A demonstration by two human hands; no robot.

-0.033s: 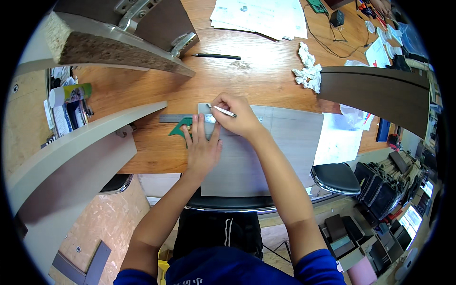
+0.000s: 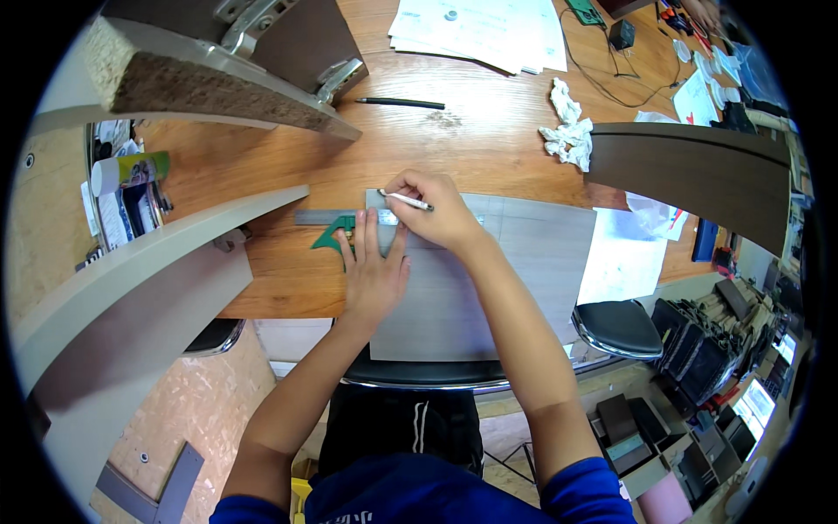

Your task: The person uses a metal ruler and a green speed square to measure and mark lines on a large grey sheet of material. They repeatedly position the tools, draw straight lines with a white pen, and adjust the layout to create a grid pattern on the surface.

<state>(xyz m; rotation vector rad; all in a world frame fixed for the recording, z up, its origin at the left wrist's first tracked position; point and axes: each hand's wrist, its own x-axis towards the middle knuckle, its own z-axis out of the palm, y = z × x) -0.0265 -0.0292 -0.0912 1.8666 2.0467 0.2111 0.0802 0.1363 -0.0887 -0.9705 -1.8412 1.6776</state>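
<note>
On the wooden table lies a flat grey board (image 2: 489,297), its near end reaching past the table's edge. A combination square with a green head (image 2: 330,236) and a steel ruler (image 2: 319,217) rests across the board's left edge. My left hand (image 2: 375,275) is spread flat over the square, fingers stretched out and pressing on the ruler and board. In a pinch, my right hand (image 2: 436,210) holds a white pen (image 2: 410,202). Its tip is close to the board's far left corner; whether it touches cannot be made out. Fingers cover part of the ruler.
A black pen (image 2: 400,103) lies farther back, near papers (image 2: 476,35) and crumpled tissue (image 2: 569,135). Upright panels stand at left: a pale one (image 2: 175,240) and a dark one with hinges (image 2: 236,83). A curved dark panel (image 2: 690,170) is at right, beside a paper sheet (image 2: 620,262).
The white pen in my right hand has shifted slightly left and away from me. My left hand and the square stay in place.
</note>
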